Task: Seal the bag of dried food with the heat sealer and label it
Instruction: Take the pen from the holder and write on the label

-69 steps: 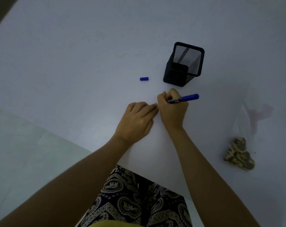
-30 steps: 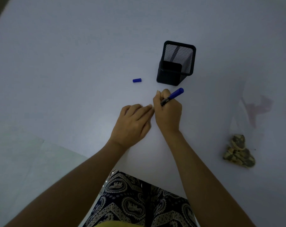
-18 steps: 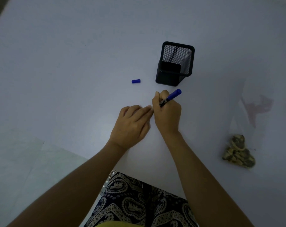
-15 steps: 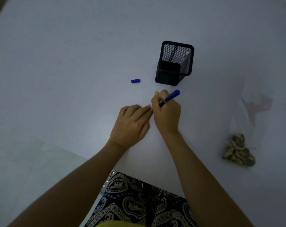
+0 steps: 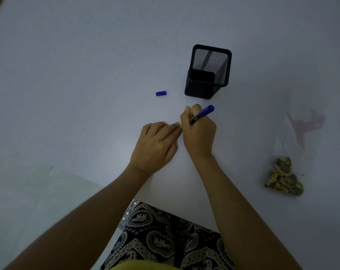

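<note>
Right hand (image 5: 199, 133), its grip curled round a blue marker (image 5: 202, 114): the marker's long axis runs diagonally, its blue rear end pointing up and to the right toward the mesh pen holder (image 5: 208, 72), its tip hidden under the fingers. Left hand (image 5: 155, 147), fingers extended and pressed flat on the white desk (image 5: 77, 65), fingertips touching the right hand. Marker cap (image 5: 161, 93) lies left of the holder. Clear bag of dried food (image 5: 282, 178) lies well apart, at right.
</note>
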